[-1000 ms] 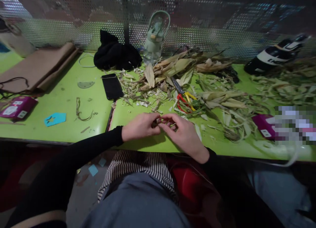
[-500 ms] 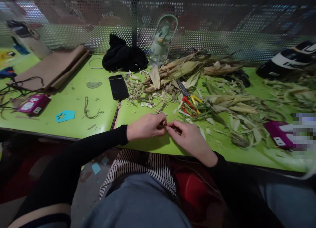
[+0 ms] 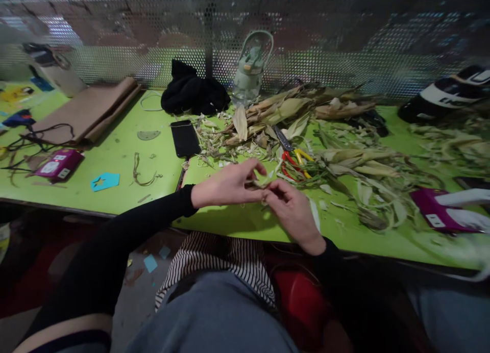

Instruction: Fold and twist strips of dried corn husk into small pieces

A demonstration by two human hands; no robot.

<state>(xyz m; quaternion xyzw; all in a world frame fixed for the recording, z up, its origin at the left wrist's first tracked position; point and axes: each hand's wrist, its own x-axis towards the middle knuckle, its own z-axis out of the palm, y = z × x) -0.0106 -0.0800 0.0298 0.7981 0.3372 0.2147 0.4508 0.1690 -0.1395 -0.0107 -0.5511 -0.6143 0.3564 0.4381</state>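
Observation:
Near the front edge of the green table [image 3: 214,220], my left hand [image 3: 233,183] pinches a thin pale green strip of husk [image 3: 264,179]. My right hand [image 3: 293,212] meets it from the right, its thumb and fingertips closed on the same strip. Just beyond the hands lie scissors [image 3: 293,156] with red and yellow handles, partly covered by green strips. Dried corn husks [image 3: 283,108] are heaped behind them, with small scraps scattered around.
A black phone [image 3: 185,139], black cloth [image 3: 195,90] and a green bottle [image 3: 249,72] stand or lie behind. Left are brown paper [image 3: 84,110], a purple box [image 3: 59,165] and a blue tag [image 3: 104,181]. Another purple box [image 3: 432,210] and a black bottle [image 3: 444,95] are right.
Both hands have risen slightly, and the left fingers have spread a little. A pale green strip now shows between them. The view has shifted slightly.

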